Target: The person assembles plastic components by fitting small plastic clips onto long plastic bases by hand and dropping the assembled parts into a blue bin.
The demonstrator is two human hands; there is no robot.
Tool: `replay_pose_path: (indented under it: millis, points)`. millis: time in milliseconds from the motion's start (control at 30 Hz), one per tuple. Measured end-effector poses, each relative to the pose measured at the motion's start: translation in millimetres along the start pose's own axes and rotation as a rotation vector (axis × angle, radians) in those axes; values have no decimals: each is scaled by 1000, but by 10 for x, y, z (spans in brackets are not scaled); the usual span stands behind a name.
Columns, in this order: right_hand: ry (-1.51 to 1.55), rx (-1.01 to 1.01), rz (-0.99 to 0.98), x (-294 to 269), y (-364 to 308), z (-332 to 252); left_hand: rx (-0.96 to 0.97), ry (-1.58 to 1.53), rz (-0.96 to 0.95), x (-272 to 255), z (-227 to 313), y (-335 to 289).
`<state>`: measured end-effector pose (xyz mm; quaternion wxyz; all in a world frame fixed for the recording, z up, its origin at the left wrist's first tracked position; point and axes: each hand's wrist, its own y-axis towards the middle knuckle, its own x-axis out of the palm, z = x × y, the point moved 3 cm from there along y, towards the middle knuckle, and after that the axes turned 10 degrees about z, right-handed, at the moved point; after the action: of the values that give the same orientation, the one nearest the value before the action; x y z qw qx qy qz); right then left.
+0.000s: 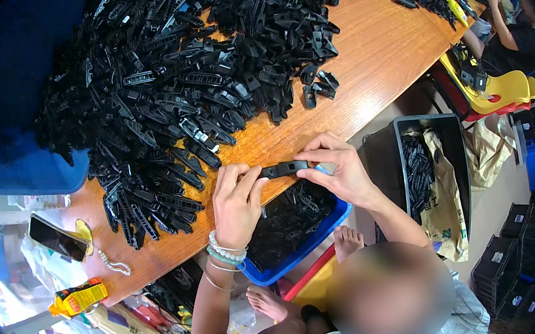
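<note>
My left hand and my right hand both grip one small black plastic part, holding it level between them at the near edge of the wooden table. The left fingertips pinch its left end, the right thumb and fingers its right end. Directly below the part sits a blue bin holding several black parts. A big heap of the same black plastic parts covers the table just beyond my hands. Bead bracelets circle my left wrist.
A phone, a bead string and a yellow-orange carton lie at the table's left end. A black crate with a tan liner stands right. Another person sits on a yellow chair. Stacked black crates stand lower right.
</note>
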<state>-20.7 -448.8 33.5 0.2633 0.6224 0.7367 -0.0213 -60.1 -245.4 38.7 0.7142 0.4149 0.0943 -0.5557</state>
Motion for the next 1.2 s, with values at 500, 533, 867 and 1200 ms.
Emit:
replay_pose_path:
  millis: [500,533,867,1200]
  points:
    - [-32,-147,20,33,-57,18,78,4,-18,-6,20,-16]
    - [-113,-173,16,-44,-62,-8,74,6,-19,-6,25,-12]
    - [-169,-252,-31,129,-17,-64,120,18,-39,17,103,0]
    - [-409,-278,322,-218,159,138,281,543,-8,-335,-196,226]
